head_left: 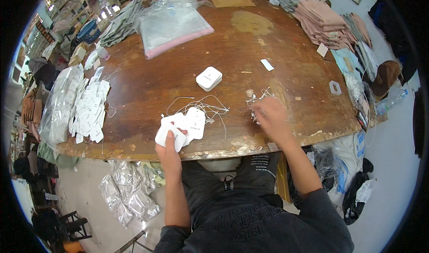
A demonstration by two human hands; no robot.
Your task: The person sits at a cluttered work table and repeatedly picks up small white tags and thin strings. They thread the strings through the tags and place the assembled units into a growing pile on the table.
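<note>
Near the table's front edge, my left hand (168,151) is closed around white hang tags (173,136) with rounded corners, its thumb on the top one. More white tags (195,124) lie fanned out just right of it, with loose white strings (208,107) trailing from their upper ends. Over a small heap of white tag strings (264,94) is my right hand (273,119), its fingers pointing down and blurred by motion; whether they pinch a string cannot be made out. A neat stack of white square tags (208,78) sits farther back, between the two hands.
A large pile of white tags (90,110) lies at the left beside a clear plastic bag (60,105). Clear plastic sleeves (174,27) rest at the back. Folded pink garments (322,22) are stacked at the back right. A small white card (267,64) lies beyond my right hand.
</note>
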